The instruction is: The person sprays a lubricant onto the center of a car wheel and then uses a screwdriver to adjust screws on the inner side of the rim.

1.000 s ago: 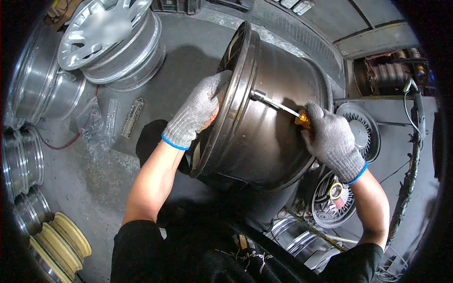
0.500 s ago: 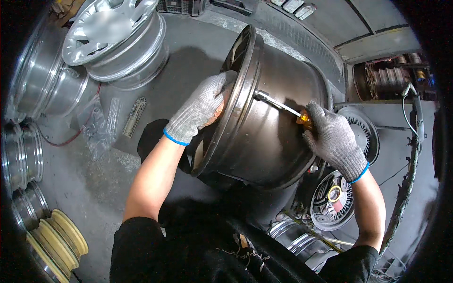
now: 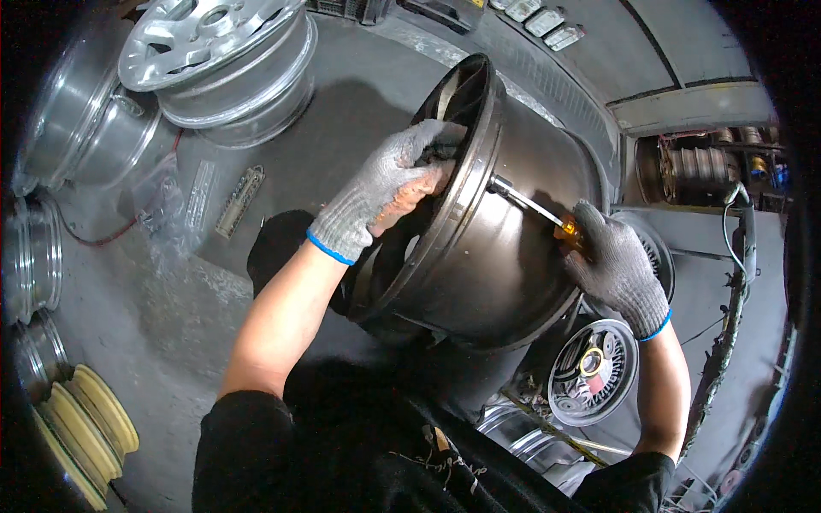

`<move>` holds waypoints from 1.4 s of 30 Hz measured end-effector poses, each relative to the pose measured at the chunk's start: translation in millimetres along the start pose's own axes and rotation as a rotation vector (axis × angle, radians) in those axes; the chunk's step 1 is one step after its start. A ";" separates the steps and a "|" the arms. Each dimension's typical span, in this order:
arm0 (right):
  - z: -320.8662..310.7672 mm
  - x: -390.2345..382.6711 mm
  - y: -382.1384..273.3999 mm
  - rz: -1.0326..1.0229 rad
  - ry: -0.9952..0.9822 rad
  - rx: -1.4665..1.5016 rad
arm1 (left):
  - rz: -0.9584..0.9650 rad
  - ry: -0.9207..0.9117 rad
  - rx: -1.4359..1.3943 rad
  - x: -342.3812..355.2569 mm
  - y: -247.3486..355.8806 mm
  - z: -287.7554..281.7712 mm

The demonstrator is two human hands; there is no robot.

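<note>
A dark bronze wheel rim (image 3: 539,214) leans on its side in front of me, its spoked face turned to the left. My right hand (image 3: 620,265), in a grey knit glove, is closed round the amber handle of a nut driver (image 3: 537,208). The tool's socket end meets the ridge around the barrel near the face. My left hand (image 3: 380,184), gloved the same with orange-stained fingertips, reaches into the face just inside the outer lip. Its fingers are bent together there; what they hold is hidden.
Silver wheels (image 3: 248,77) are stacked at the far left, with yellow rims (image 3: 90,427) nearer. Clear plastic bags (image 3: 167,214) and a narrow strip pack (image 3: 240,202) lie on the floor. Right of the rim, a round wheel-shaped tray (image 3: 593,372) holds small parts, beside a metal pole (image 3: 727,342).
My left hand has moved up and right, further into the rim's face. The rim and the nut driver appear slightly lower and to the right, partly because the view has shifted.
</note>
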State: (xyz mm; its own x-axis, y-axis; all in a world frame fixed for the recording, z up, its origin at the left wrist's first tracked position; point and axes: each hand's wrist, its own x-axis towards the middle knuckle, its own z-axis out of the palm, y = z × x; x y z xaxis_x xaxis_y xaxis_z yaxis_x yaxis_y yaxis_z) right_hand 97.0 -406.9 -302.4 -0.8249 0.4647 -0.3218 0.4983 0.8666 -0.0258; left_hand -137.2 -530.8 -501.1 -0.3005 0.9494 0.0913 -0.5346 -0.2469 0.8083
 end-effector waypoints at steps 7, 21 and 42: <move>-4.8 0.8 -5.5 0.017 -0.006 0.004 | -0.064 -0.057 0.046 3.7 -6.0 -8.1; -1.6 1.2 3.9 0.008 -0.025 -0.010 | 0.002 0.016 0.119 -3.6 22.5 7.2; 8.3 3.6 13.2 -0.060 0.009 0.011 | -0.267 -0.071 -0.114 -0.2 16.7 -6.1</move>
State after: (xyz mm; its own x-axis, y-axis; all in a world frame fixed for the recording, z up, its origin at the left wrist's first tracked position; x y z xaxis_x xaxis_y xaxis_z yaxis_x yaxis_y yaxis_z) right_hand 102.8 -395.3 -311.7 -0.8559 0.4132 -0.3110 0.4504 0.8911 -0.0557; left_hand -150.9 -536.4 -491.1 -0.0830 0.9939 -0.0721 -0.6740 -0.0028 0.7387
